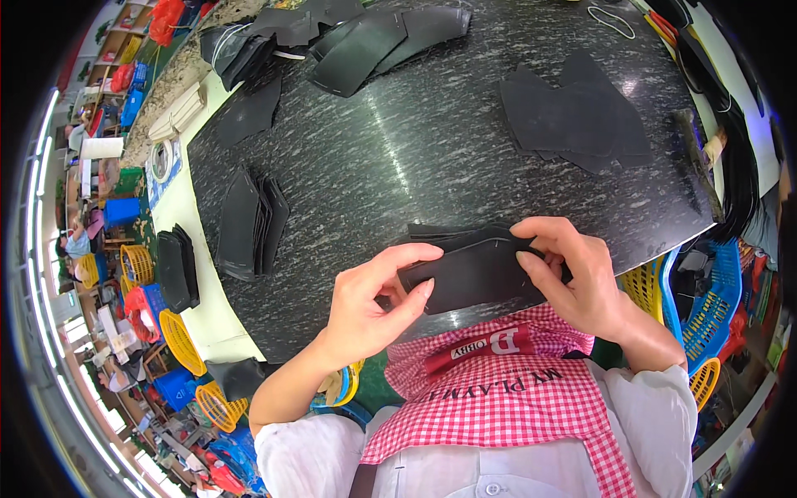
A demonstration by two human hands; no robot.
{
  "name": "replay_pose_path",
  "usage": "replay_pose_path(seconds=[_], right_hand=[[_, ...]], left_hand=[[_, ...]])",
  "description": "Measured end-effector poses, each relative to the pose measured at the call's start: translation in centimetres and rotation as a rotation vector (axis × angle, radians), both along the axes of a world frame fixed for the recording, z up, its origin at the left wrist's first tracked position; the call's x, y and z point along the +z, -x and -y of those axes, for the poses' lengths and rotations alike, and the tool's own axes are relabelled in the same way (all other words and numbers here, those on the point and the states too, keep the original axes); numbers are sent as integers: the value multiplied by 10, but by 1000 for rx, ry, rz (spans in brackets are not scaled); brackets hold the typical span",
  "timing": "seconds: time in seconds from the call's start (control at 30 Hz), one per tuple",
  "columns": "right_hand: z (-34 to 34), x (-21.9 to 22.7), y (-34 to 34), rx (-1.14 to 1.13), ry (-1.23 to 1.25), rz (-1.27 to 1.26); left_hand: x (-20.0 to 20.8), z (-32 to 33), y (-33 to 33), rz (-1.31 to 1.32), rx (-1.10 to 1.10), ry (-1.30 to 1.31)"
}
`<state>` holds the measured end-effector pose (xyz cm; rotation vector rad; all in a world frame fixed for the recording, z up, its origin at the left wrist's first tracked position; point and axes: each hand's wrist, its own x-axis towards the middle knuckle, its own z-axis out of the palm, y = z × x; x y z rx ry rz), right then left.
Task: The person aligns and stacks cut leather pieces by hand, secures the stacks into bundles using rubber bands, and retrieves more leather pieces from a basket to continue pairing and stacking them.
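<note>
Between my hands, at the near edge of the table, is a flat black leather-like piece point(473, 280). My left hand point(374, 295) pinches its left end between thumb and forefinger. At the other end, my right hand point(573, 270) grips the upper right corner with thumb and fingertips. Just behind the held piece, partly covered by it, lies a small stack of similar black pieces point(432, 233). Whether the held piece is one layer or several, I cannot tell.
Fanned black pieces point(241, 224) lie at the left, others point(357, 54) at the far side, and a wide pile point(573, 108) at the far right. A white cord loop point(612, 22) rests near the back. Blue baskets point(710, 299) stand beyond the right edge, yellow baskets point(181, 342) at the left.
</note>
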<state>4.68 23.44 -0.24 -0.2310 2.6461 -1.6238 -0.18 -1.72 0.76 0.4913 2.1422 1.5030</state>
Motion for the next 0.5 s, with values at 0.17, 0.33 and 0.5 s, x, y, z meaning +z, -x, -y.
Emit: replay_pose_path(seconds=[0.17,0.33,0.5], right_hand=[[0,-1,3,-7,-18,13],[2,0,5,-11,-56,4],[2,3,8,-13,-259,-76]], left_hand=[[-1,0,1,94,4,41],[0,-1,2,179,44,42],[7,-8,7,225,60,78]])
